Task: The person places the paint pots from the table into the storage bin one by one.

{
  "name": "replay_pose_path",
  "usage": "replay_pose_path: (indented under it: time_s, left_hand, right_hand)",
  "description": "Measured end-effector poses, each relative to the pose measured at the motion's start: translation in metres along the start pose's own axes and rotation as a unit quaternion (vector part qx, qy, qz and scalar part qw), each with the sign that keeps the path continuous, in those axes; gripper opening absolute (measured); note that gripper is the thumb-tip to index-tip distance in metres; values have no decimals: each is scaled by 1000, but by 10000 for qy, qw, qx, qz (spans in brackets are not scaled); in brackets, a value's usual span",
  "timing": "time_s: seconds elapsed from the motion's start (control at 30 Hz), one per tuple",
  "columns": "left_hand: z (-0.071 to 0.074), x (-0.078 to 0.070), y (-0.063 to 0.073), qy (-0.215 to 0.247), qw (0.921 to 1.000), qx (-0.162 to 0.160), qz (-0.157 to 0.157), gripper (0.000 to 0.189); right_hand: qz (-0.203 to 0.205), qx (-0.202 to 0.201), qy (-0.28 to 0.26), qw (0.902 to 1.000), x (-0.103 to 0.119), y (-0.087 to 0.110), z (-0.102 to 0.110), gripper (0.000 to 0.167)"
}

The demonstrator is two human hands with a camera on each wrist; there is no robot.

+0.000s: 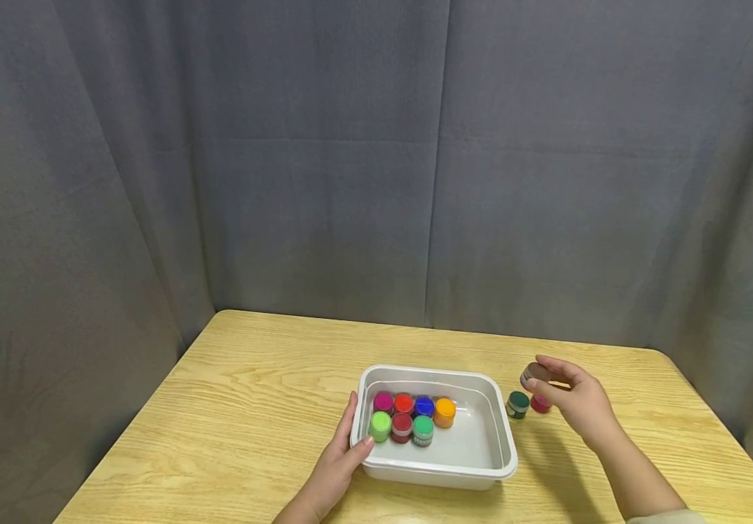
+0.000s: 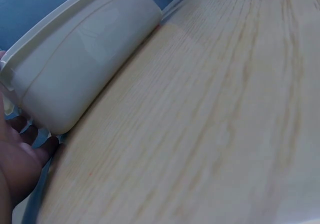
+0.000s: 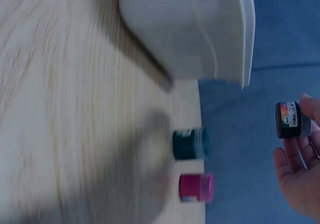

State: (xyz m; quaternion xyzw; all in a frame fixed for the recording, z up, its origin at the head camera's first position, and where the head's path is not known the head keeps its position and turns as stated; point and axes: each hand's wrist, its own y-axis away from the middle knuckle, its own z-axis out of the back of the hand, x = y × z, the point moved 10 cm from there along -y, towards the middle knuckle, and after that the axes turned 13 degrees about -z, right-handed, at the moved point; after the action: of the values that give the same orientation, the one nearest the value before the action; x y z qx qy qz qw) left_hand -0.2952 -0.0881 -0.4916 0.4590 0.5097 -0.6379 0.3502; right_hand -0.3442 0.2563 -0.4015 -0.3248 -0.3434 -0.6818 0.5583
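Note:
My right hand [image 1: 582, 404] pinches a dark brown paint jar [image 3: 289, 120] between thumb and fingers, held up off the table at the right. Below it on the table stand a dark green paint jar [image 1: 517, 405] and a magenta one [image 3: 196, 187], side by side. With the thumb over the rim and the fingers along the outer wall, my left hand [image 1: 333, 466] grips the left end of a white plastic tub [image 1: 440, 473]. Inside the tub, several paint jars stand in two rows at the left, among them an orange jar [image 1: 444, 412] and a light green jar [image 1: 380, 426].
The right part of the tub floor [image 1: 474, 437] shows bare. Beneath everything is a wood-grain table [image 1: 232, 407], with grey curtains [image 1: 324, 218] hanging behind and at both sides. The tub's right wall stands close to the dark green jar.

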Motion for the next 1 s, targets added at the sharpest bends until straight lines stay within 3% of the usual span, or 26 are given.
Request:
replay_pose_path:
  time_s: [0.17, 0.53, 0.87, 1.0]
  left_hand:
    - [0, -1, 0, -29, 10000, -11, 1, 74]
    - [0, 1, 0, -46, 10000, -7, -51, 73]
    - [0, 1, 0, 18, 10000, 2, -18, 74]
    - [0, 1, 0, 13, 10000, 17, -4, 74]
  right_hand:
    - [-73, 257, -139, 9995, 11, 3, -16, 66]
    - [206, 731, -325, 9966, 34, 12, -58, 58]
    - [384, 838, -231, 9955, 48, 15, -90, 47]
    - [284, 930, -167, 9951, 49, 15, -100, 46]
